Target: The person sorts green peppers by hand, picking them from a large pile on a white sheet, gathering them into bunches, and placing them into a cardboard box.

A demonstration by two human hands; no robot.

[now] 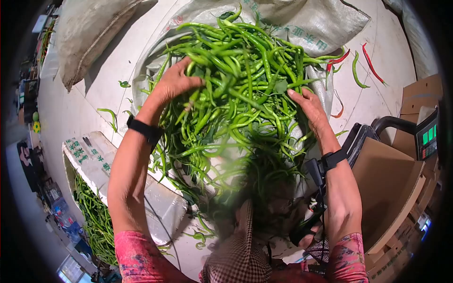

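Note:
A big heap of long green peppers (226,108) lies on a white woven sack (306,28) with green print. At the heap's upper left, my left hand (177,82) reaches into the peppers, its thumb stretched out and its fingertips partly hidden among them. On the right edge of the heap is my right hand (309,106), with fingers apart and the tips by a green pepper and a leaf. Neither hand is closed round a pepper that I can see. Some peppers in the middle of the heap are blurred.
A foam box (94,155) of green peppers stands at lower left. Red peppers (373,66) and a green one lie on the floor at upper right. A full sack (104,33) is at upper left. Cardboard boxes (387,188) and a scale display (428,137) are at right.

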